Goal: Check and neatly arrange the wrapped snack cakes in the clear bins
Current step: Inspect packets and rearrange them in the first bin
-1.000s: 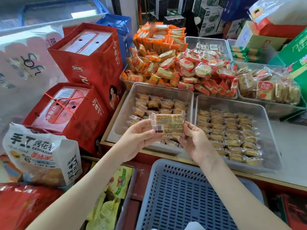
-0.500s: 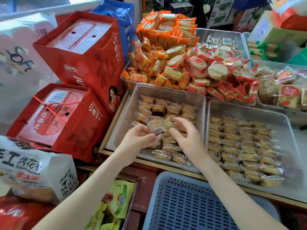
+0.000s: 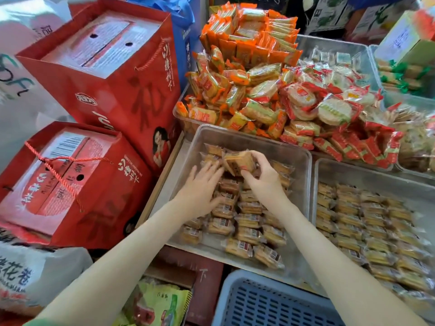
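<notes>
A clear bin point(image 3: 242, 135) in the middle holds several brown wrapped snack cakes point(image 3: 247, 225) in loose rows. My right hand point(image 3: 264, 176) grips one wrapped cake point(image 3: 239, 161) and holds it low over the far rows of that bin. My left hand point(image 3: 203, 184) lies flat on the cakes just left of it, fingers straight and spread. A second clear bin point(image 3: 367, 167) to the right holds several yellow wrapped cakes point(image 3: 367, 222) in tidy rows.
Heaped orange and red snack packs point(image 3: 270, 90) fill the bins behind. Two red gift boxes point(image 3: 110, 74) point(image 3: 68, 182) stand to the left. A blue slotted basket point(image 3: 263, 304) sits at the near edge, with a white bag point(image 3: 30, 276) at lower left.
Both hands moved from holding the cake up near me down and forward into the bin. My left hand let go of it and now presses on the rows.
</notes>
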Available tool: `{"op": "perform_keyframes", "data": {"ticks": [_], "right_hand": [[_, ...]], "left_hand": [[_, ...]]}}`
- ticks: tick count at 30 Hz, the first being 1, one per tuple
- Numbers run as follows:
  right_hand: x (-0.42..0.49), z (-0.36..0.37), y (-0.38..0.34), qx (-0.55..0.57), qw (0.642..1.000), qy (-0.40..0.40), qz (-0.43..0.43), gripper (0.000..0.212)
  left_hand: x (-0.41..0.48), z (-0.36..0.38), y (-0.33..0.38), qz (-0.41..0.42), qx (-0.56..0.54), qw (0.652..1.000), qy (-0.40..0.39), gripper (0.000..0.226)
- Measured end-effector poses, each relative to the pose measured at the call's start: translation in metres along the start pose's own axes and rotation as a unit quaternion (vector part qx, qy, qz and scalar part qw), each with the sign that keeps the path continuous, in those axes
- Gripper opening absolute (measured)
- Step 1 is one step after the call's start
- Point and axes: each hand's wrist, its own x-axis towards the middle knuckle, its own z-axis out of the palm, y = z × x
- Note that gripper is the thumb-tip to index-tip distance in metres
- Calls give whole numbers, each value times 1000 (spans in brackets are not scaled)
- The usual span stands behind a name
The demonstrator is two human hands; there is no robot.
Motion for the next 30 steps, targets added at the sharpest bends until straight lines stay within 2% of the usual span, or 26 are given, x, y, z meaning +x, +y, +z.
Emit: {"op": "perform_keyframes", "data": {"ticks": [1,3,7,9,11,15,20,22,24,27,28,30], "right_hand": [[5,2,5,-26,999,-18,-6,49],[9,6,15,-94,994,-48,-22,51],[8,11,29,-202,974,-100,-38,53],[8,16,35,-244,962,-100,-65,51],[13,22,45,-344,928,-94,-107,52],[20,33,52,-489,852,-148,-110,69],[35,40,46,-551,813,-159,-103,67],[35,41,47,-540,823,-124,-120,71],[26,41,49,-512,839,-46,-178,72],[13,45,55,-500,816,-2,-289,47],[11,47,55,-500,814,-7,-298,42],[10,50,54,-501,821,-13,-275,45]], "left_hand": [[6,6,-7,-8,64,997,-28,79],[12,18,-15,-9,125,991,-52,84],[16,35,-20,-16,125,991,-39,96],[18,40,-21,-22,118,992,-33,101],[19,41,-22,-20,106,994,-29,102],[17,44,-24,-5,93,995,-20,99],[18,42,-23,-10,119,991,-55,95],[17,41,-23,-13,130,989,-68,90],[15,41,-22,-15,136,988,-76,88],[13,40,-21,-17,144,986,-84,89],[13,40,-21,-18,145,986,-85,90],[13,39,-21,-23,143,985,-90,92]]}}
